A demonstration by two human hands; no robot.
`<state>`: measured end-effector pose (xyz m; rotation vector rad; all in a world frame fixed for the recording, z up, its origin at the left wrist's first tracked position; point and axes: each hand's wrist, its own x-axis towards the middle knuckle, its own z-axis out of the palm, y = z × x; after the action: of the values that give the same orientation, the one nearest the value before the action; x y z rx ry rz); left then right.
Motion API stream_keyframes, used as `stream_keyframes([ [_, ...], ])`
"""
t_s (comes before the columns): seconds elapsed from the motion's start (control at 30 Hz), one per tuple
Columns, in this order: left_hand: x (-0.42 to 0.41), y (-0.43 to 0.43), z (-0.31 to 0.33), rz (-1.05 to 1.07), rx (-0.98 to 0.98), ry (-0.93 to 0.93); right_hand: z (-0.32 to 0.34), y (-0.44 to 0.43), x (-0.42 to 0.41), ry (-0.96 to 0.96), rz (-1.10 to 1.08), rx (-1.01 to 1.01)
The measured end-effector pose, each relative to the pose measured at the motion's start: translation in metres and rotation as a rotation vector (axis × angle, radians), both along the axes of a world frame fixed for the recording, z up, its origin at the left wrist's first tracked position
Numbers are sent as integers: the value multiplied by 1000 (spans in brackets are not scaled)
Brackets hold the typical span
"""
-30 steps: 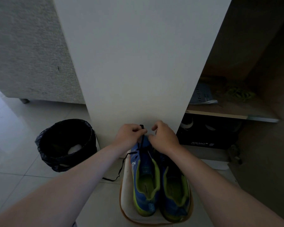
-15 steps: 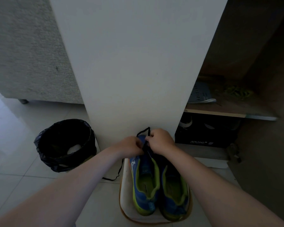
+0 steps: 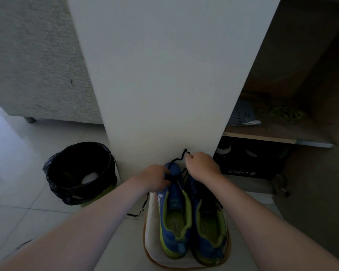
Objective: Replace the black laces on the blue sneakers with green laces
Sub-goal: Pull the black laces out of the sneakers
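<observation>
Two blue sneakers with lime-green lining stand side by side on a white tray [image 3: 151, 231]: the left sneaker [image 3: 173, 212] and the right sneaker [image 3: 207, 227]. My right hand [image 3: 202, 167] pinches a crinkled black lace [image 3: 179, 158] and holds it up above the left sneaker's toe. My left hand [image 3: 155, 178] grips the left sneaker's front at the lace holes. Another stretch of black lace [image 3: 142, 208] trails off the tray's left side onto the floor. Green laces [image 3: 286, 113] lie on the cabinet shelf at the right.
A white cabinet door [image 3: 164, 75] stands straight ahead. A bin with a black bag [image 3: 80, 173] sits on the tiled floor at the left. The open cabinet at the right holds a paper [image 3: 243, 116] and a black shoebox [image 3: 250, 159].
My right hand has risen and moved right, drawing the black lace out longer above the left sneaker. My left hand has stayed on the sneaker's front.
</observation>
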<state>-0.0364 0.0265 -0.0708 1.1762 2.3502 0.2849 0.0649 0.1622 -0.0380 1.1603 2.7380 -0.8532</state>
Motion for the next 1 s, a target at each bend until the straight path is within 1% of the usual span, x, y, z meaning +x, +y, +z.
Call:
stream_keyframes([
  [0.1,-1,1,0,-27,-7,78,-5,0,4,-152,51,168],
  [0.13,-1,1,1,-22,11,90,-5,0,5,-174,71,213],
  [0.17,-2,2,3,-16,52,93,-4,-1,6,-174,93,237],
  [0.23,-1,3,8,17,221,48,-3,-3,4,-89,157,261],
  [0.3,0,7,14,62,412,-75,-4,-7,2,-39,233,182],
  [0.37,-2,10,17,110,526,-197,-6,-11,1,-26,229,-3],
  [0.4,-2,11,16,134,561,-262,-8,-11,0,-30,209,-44],
  [0.47,-1,10,14,176,600,-350,-9,-9,0,-44,156,-11],
  [0.5,-1,9,13,186,591,-320,-10,-5,-1,-54,111,45],
  [0.53,-1,7,12,178,545,-234,-8,-1,-1,-81,59,105],
  [0.6,-2,3,9,101,380,-46,-5,5,1,-149,-5,205],
  [0.63,-2,3,8,46,297,10,-1,6,4,-176,-15,235],
  [0.73,2,5,5,-62,169,75,1,6,10,-138,4,264],
  [0.8,3,7,2,-110,108,145,1,4,10,-69,84,288],
  [0.87,5,10,-1,-135,35,241,-2,2,8,-11,240,247],
  [0.93,8,12,-1,-108,16,274,-6,-1,7,-32,390,206],
  [1.0,12,14,-1,-100,35,278,-13,-3,8,-113,471,204],
])
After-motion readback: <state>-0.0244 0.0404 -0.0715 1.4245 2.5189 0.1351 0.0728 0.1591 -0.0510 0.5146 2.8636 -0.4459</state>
